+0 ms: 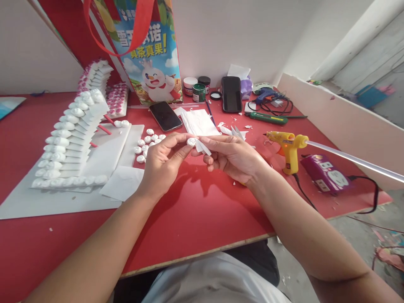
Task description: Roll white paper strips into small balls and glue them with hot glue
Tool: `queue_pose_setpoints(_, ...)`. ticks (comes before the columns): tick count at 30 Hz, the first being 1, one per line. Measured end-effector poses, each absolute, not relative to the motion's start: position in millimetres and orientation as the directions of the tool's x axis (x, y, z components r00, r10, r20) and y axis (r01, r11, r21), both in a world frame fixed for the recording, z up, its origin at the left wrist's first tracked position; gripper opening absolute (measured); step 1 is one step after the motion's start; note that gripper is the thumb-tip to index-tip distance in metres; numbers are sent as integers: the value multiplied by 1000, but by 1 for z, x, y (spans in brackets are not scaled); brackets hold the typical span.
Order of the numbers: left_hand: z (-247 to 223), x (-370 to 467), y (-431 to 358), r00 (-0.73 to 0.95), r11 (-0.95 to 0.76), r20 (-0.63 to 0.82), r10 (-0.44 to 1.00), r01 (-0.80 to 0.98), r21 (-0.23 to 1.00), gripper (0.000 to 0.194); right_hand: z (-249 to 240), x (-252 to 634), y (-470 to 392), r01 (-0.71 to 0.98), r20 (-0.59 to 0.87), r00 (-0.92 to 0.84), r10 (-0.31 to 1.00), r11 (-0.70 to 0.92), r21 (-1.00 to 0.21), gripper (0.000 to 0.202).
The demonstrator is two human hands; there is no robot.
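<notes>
Between my two hands, over the red table, is a small white paper roll with a loose strip trailing to its right. My left hand pinches the rolled end between thumb and fingertips. The strip's side is held by my right hand, its thumb and index finger pressed together and the other fingers curled below. Several finished-looking white rolls lie just left of my left hand. Behind my hands is a stack of white paper sheets.
A curved white paper model stands at left on a white board. Behind are a printed bag, paint jars and two phones. Scissors, a yellow glue gun and a purple box are at right.
</notes>
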State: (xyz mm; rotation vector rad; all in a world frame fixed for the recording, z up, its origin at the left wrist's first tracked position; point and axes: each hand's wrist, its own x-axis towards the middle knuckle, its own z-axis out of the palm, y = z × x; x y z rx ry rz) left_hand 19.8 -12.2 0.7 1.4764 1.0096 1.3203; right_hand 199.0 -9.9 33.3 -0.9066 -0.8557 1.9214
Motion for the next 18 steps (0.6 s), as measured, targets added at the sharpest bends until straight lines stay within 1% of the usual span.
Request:
queue_pose_setpoints(2,1,20,-13,104,-277,273,956,21,961,19,34,198,-10,-378,-258,-383,887,-405,-833,8)
queue_pose_setpoints(7,0,19,-13,74,-279,277,958,20,960,17,32,198,-12,-310,-207,-330,921,-313,-898,22)
queue_pose_setpoints(10,-1,19,-13,61,-249,249,967,-9,968,19,31,196,-13,-239,-143,-274,951,-211,-948,24)
queue_pose_setpoints(12,-1,21,-13,65,-222,224,972,-45,974,20,31,194,-15,-153,-77,-216,973,-112,-982,25)
queue_pose_setpoints(14,-1,22,-14,65,-203,209,976,-92,975,20,32,192,-17,-24,-1,-147,989,-4,-1000,25)
queue_pose_setpoints(16,-2,25,-15,44,-199,205,978,-119,973,20,33,189,-20,124,63,-85,994,73,-990,26)
queue_pose_setpoints(18,-3,27,-17,5,-204,205,979,-99,974,21,33,186,-22,234,112,-37,993,117,-965,26)
